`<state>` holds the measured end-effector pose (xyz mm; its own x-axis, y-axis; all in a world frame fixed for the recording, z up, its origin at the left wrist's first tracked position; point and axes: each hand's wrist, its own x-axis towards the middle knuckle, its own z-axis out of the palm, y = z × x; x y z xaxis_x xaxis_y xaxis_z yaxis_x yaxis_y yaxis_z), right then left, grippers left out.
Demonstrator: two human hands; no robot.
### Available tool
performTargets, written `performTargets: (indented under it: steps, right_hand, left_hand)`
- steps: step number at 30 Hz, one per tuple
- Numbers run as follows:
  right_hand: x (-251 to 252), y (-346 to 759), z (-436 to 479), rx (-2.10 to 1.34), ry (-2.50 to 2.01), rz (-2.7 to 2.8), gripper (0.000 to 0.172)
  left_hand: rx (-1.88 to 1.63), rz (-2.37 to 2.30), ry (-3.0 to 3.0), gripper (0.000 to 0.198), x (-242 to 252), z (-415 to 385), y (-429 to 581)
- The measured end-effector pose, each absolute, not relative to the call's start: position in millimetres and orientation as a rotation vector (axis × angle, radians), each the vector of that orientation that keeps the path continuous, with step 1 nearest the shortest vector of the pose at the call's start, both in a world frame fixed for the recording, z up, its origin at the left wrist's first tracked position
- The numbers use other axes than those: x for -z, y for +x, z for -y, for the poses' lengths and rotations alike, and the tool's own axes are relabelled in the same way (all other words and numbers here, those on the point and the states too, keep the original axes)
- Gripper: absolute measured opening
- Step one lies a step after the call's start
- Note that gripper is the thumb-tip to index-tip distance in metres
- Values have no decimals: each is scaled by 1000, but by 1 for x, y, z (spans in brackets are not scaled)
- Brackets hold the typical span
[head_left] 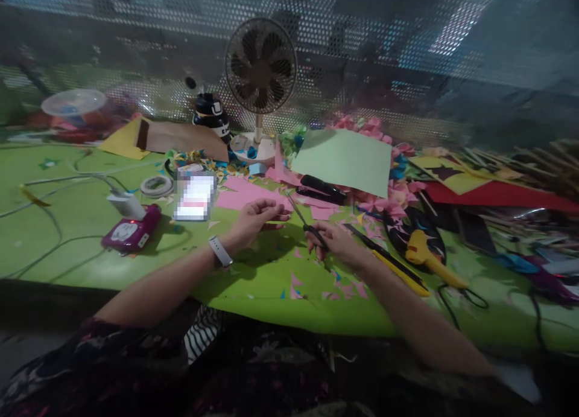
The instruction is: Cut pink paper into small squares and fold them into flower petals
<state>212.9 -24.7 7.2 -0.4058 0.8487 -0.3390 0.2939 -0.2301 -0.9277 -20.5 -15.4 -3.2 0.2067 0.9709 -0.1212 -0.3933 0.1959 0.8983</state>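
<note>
My right hand (332,242) is closed around the dark handles of a pair of scissors (297,210), whose slim blades point up and to the left. Across from it, my left hand (260,221) has its thumb and fingers pinched together near the blade tips. Whatever sits in that pinch is too small to tell from the pink paper (235,194) lying just behind it. Small pink paper scraps (296,284) are scattered on the green tabletop (257,284) below both hands. A black stapler (321,189) lies beyond the scissors.
A phone (195,195), tape roll (156,186) and purple device with cables (132,230) are at left. Behind stand a fan (261,67) and a pale green sheet (344,160). At right lie a yellow cutter (400,272) and yellow glue gun (429,257).
</note>
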Motion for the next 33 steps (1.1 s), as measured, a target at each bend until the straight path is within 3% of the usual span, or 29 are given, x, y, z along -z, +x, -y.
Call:
performTargets:
  steps: [11, 33]
  right_hand:
    - [-17, 203, 35, -1591, -1456, 1701, 52]
    - [-16, 204, 38, -1565, -1456, 1715, 53]
  left_hand:
    - [-1091, -854, 910, 25, 2, 25, -16]
    - [-1083, -837, 880, 21, 5, 27, -15]
